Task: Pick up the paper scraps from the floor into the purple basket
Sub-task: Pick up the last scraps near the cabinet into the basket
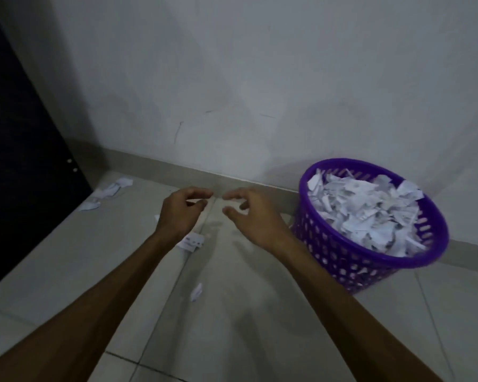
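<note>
No readable text, label, brand or number anywhere. Paper scraps in the purple basket and the scrap on the floor carry faint dark marks, possibly print, too blurred to read. Wall bears only scuff lines, no signs

We observed a pale grey wall filling the upper field, marked with a few faint dark scuffs. A grey skirting strip ran along its base where it met the light tiled floor. A dark panel bearing two small pale dots stood at the left edge.
</note>
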